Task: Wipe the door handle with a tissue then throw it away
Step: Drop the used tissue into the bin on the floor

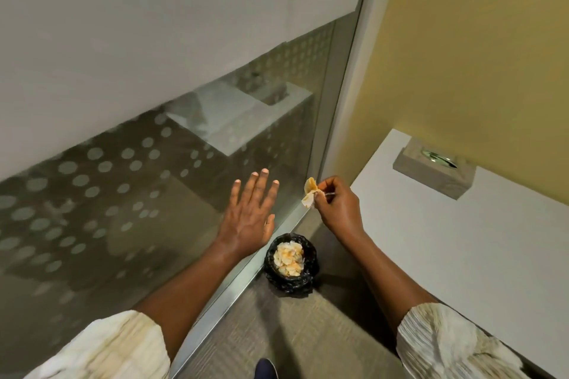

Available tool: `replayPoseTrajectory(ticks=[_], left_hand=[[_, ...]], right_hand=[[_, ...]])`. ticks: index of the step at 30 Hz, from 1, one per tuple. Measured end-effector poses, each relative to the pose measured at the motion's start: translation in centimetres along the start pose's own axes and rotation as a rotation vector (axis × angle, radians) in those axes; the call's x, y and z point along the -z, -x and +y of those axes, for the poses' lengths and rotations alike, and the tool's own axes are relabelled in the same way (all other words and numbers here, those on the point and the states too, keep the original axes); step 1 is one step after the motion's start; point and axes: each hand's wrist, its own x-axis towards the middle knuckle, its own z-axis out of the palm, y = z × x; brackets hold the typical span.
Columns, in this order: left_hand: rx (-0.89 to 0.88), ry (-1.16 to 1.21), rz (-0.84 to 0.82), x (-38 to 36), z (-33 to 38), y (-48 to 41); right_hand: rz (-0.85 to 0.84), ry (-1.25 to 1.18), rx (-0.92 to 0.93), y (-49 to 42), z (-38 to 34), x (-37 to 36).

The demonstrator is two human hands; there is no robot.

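Observation:
My right hand pinches a small crumpled tissue between thumb and fingers, held in the air above and slightly right of a small black bin on the floor. The bin is lined with a black bag and holds several used tissues. My left hand is spread open with fingers apart, in front of the glass door, just left of the bin. No door handle is in view.
The door's metal bottom rail runs diagonally across the floor. A white counter stands on the right with a stone tissue box on it. A yellow wall rises behind. A dark shoe tip shows at the bottom.

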Motion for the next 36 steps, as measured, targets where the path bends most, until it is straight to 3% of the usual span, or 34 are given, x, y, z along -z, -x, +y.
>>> replayPoseTrajectory(ticks=[13,30,36], left_hand=[[0.04,0.045,-0.216,-12.6,-0.2,-3.8],[0.068,0.197,-0.369,-35.4,5.8,1.1],[0.072,0.167,-0.495,-42.7,6.5,3.1]], right_hand=[[-0.084,0.129,-0.076,-5.7,9.3,-7.4],[-0.348,0.257,-0.254,-5.8,30.2,-20.6],[-0.424,0.338,-0.267,-5.8,38.1,-24.2]])
